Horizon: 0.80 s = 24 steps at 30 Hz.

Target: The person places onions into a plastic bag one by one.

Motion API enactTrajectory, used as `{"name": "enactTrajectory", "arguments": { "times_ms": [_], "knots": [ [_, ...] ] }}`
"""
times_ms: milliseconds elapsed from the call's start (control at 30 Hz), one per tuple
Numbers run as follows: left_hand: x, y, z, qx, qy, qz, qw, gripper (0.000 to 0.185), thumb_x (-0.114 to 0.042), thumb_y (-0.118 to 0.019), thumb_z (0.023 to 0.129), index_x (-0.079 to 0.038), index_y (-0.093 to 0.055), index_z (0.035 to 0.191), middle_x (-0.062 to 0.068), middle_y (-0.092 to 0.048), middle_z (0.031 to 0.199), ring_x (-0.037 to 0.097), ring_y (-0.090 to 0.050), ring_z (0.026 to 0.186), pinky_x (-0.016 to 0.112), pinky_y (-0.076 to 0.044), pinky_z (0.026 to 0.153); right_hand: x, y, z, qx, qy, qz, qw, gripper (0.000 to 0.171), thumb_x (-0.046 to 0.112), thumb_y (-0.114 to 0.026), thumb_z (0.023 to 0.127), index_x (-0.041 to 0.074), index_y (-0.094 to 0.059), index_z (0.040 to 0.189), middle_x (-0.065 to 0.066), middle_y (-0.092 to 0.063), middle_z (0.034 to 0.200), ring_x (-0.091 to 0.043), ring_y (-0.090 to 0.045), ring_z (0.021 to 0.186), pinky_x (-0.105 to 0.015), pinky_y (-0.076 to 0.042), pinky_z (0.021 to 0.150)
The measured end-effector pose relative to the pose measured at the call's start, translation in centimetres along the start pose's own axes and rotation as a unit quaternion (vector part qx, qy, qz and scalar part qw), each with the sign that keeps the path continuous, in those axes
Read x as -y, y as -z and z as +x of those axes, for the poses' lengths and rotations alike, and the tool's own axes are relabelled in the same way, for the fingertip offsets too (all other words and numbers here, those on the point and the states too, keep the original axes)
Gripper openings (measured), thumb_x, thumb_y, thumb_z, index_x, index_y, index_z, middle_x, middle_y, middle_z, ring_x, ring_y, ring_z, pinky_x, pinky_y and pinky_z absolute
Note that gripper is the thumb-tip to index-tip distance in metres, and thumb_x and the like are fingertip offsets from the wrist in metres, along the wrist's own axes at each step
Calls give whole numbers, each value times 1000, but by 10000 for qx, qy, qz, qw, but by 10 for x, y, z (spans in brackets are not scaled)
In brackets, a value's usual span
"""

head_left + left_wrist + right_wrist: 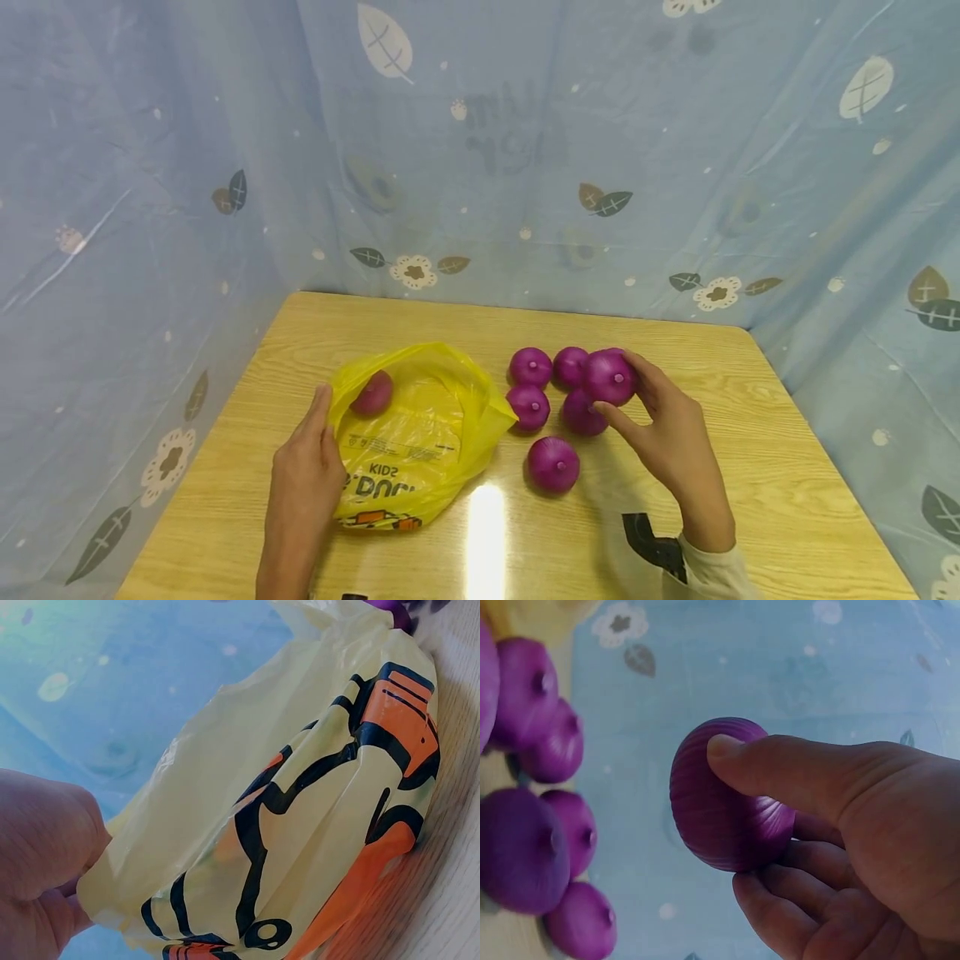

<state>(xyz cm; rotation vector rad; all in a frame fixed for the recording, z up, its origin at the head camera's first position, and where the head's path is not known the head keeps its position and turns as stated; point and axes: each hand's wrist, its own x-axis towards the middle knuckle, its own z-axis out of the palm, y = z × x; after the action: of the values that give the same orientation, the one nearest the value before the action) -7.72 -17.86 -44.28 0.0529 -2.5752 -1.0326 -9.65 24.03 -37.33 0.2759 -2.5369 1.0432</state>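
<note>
Right hand lifts one purple onion while the left hand holds the yellow bag's rim.

The held onion (609,377) sits in the right hand (667,433), thumb across its near face and fingers curled behind it, raised just above the cluster of onions on the desk (750,467). Its stem nub faces the camera, so it has no long axis to speak of. The yellow bag (420,433) lies to the left, mouth facing far, one onion (372,393) already inside. The left hand (303,475) pinches the bag's left rim. Five loose onions (530,367) lie between bag and right hand; the nearest one (553,463) stands apart. Open desk stretches near and right.
</note>
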Motion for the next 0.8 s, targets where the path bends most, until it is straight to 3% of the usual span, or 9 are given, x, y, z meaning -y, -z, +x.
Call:
{"name": "enactTrajectory", "arguments": {
  "times_ms": [233,400,467,633,733,800],
  "knots": [
    [1,0,-1,-78,-30,-5,10000,58,1,-46,110,-10,-36,165,15,-42,164,46,-49,141,65,-47,110,12,-11,8,131,339,11,9993,73,5,-89,86,4,-55,150,-17,-73,132,-35,-71,121,-12,-50,104],
    [-1,0,-1,-101,-5,-13,9999,59,2,-47,109,-11,-36,165,14,-42,165,45,-49,142,64,-47,112,19,-16,13,221,431,-5,9988,73,6,-89,86,5,-55,151,-12,-75,129,-30,-77,105,-8,-51,96],
    [-1,0,-1,-96,7,-12,10000,59,2,-47,109,-11,-36,165,13,-41,165,45,-49,142,63,-47,111,22,-18,15,260,441,12,9987,73,6,-88,86,3,-55,151,-13,-74,130,-30,-77,106,-16,-55,97],
    [0,0,-2,-91,-44,-41,9999,60,3,-47,108,-10,-36,165,15,-41,165,43,-48,143,62,-49,110,30,-24,19,388,438,20,9983,72,8,-88,87,3,-55,151,-13,-74,130,-32,-75,113,-47,-61,96],
    [-1,0,-2,-132,-100,-61,9998,59,4,-48,108,-9,-37,165,16,-43,164,44,-49,142,62,-48,110,36,-27,23,441,462,-82,9979,72,12,-89,88,5,-56,152,-10,-76,123,-28,-76,105,-43,-64,88],
    [-1,0,-1,-163,-124,-66,9998,59,4,-48,108,-9,-38,164,16,-43,164,44,-50,142,63,-48,111,41,-30,27,516,434,-108,9977,73,16,-89,89,9,-56,153,-7,-77,111,-19,-74,78,-34,-62,72]
  ]
}}
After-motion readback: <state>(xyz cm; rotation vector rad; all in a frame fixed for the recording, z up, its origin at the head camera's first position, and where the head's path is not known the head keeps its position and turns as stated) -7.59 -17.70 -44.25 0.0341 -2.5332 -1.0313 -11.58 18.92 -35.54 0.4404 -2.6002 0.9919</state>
